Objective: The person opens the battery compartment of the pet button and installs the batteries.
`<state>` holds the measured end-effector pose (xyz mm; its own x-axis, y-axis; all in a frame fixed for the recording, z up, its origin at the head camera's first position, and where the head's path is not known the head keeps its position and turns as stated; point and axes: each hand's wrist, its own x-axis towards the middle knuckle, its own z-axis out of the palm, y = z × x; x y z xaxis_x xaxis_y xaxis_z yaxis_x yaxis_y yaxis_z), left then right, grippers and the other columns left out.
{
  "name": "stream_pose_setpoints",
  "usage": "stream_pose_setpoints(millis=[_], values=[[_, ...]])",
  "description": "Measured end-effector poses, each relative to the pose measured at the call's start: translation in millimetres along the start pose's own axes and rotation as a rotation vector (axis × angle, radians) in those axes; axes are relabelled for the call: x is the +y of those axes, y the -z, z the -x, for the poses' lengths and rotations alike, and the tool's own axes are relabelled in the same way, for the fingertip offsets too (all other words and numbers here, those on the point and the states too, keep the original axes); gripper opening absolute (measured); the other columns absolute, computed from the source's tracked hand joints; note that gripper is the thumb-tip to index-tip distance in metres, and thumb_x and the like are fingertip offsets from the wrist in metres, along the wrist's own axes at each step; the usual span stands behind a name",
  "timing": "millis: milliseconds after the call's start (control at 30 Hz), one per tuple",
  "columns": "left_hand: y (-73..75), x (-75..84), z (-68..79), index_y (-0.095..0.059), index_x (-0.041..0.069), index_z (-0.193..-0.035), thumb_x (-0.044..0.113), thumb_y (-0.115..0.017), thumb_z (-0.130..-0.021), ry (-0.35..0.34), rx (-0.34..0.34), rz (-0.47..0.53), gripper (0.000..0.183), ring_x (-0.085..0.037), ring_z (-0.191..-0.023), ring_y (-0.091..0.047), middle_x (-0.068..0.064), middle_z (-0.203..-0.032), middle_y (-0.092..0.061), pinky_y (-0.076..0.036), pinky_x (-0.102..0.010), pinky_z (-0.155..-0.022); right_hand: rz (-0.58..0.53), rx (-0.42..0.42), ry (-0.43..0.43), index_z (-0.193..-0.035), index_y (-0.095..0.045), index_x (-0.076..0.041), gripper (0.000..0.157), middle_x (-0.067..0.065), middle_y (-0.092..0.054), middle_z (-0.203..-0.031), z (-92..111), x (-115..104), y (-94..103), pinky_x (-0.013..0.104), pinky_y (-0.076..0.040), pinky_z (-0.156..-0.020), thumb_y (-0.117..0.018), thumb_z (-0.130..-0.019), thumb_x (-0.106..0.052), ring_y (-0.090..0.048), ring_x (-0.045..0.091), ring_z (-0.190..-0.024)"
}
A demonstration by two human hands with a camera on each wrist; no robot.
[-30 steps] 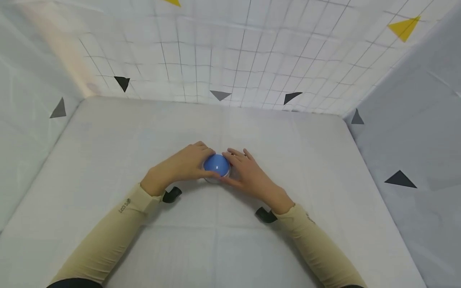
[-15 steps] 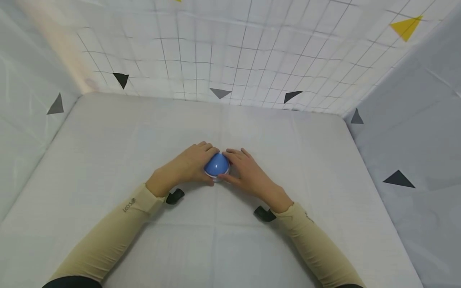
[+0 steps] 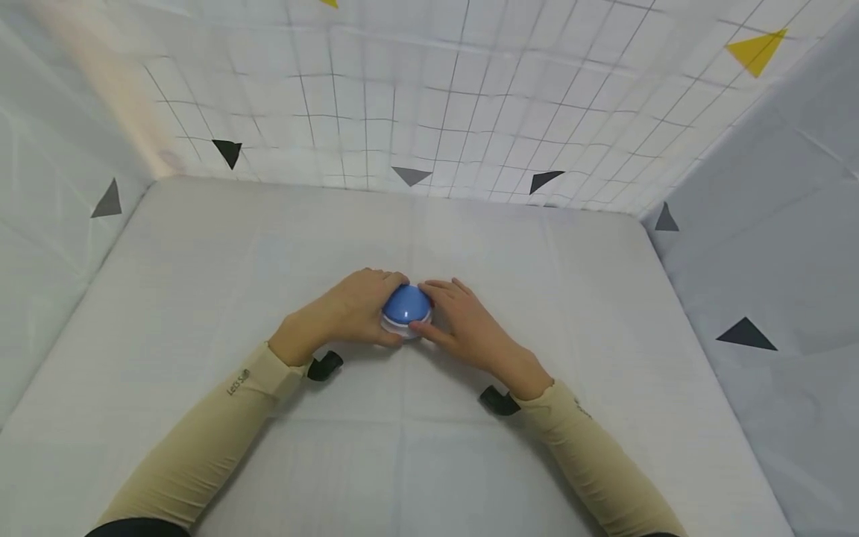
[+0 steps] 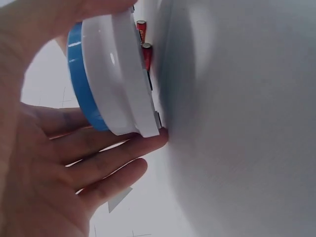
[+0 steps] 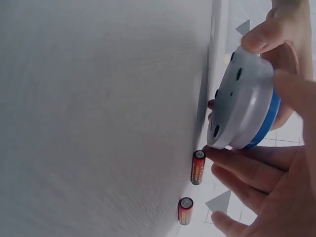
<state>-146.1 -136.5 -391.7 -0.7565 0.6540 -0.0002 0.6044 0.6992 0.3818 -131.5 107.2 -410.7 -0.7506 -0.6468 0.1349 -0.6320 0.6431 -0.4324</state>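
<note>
A round push button (image 3: 406,304) with a blue dome and white base sits between both hands near the table's middle. My left hand (image 3: 349,307) grips its left side, thumb at the near edge of the base and fingers around the far side. My right hand (image 3: 473,328) holds the right side, its thumb against the dome in the right wrist view. There the underside with dark round feet shows, tilted and apart from the table. Two red batteries, a nearer battery (image 5: 185,211) and another battery (image 5: 198,168), lie close to my right fingers; the head view hides them.
The white-covered table (image 3: 403,477) has a gridded back wall (image 3: 470,104) and pale side sheets, the right sheet (image 3: 772,246) among them. Black, grey and yellow triangles mark these walls. A dark wrist mount (image 3: 325,366) sits under each cuff.
The push button has tilted, showing more of its white base toward me. My left thumb has shifted from across the dome's near side down to the base. The right hand has barely moved.
</note>
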Motion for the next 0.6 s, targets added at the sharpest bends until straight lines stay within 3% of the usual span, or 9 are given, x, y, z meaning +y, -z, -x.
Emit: stream_pose_setpoints(millis=[367, 600], values=[[5.5, -6.8, 4.7, -0.058, 0.003, -0.138, 0.045, -0.088, -0.077, -0.021, 0.020, 0.185, 0.080, -0.022, -0.108, -0.069, -0.008, -0.124, -0.070, -0.058, -0.041, -0.096, 0.009, 0.010, 0.136, -0.155, -0.045, 0.001, 0.082, 0.014, -0.056, -0.152, 7.0, 0.4, 8.4, 0.059, -0.026, -0.128, -0.078, -0.093, -0.043, -0.049, 0.030, -0.146], [7.7, -6.9, 3.8, -0.060, 0.005, -0.135, 0.044, -0.085, -0.080, -0.048, 0.010, 0.307, 0.072, -0.018, -0.105, -0.068, -0.005, -0.120, -0.072, -0.058, -0.038, -0.093, 0.038, 0.019, 0.120, -0.154, -0.046, 0.000, 0.077, 0.016, -0.061, -0.146, 7.1, -2.6, 13.2, 0.054, -0.032, -0.127, -0.081, -0.092, -0.028, -0.054, 0.033, -0.141]])
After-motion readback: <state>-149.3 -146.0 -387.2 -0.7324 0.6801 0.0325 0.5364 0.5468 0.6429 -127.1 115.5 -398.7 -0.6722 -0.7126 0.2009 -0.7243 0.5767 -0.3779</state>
